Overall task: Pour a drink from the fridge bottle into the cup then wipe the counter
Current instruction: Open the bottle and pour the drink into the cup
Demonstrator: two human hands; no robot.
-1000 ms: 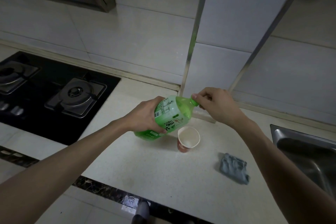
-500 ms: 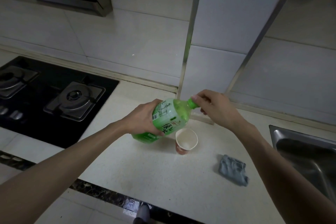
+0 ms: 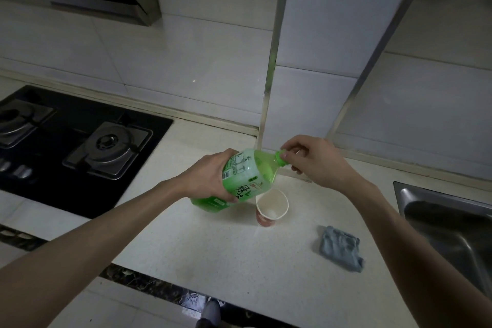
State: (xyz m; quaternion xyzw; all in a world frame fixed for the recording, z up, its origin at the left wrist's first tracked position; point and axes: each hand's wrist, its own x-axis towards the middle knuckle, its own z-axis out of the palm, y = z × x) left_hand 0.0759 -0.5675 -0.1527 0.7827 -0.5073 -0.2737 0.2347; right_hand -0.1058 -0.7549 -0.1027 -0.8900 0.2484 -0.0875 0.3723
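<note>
Hands on the green tea bottle (image 3: 245,178).
Left hand (image 3: 210,176) grips its tilted body; right hand (image 3: 316,161) pinches the cap (image 3: 281,157), on I think. Paper cup (image 3: 271,208) stands just beside the left fingers.

Both bare arms reach in from the near edge and come close together in the middle. The left arm comes from the near left. The left hand (image 3: 207,176) wraps round the side of the bottle (image 3: 247,178), with the thumb on the near side. It holds the bottle tipped, so the top points right and far. The right arm comes from the near right. The right hand (image 3: 316,160) is bent at the wrist, and its fingertips (image 3: 290,147) pinch the green cap (image 3: 280,156).
</note>
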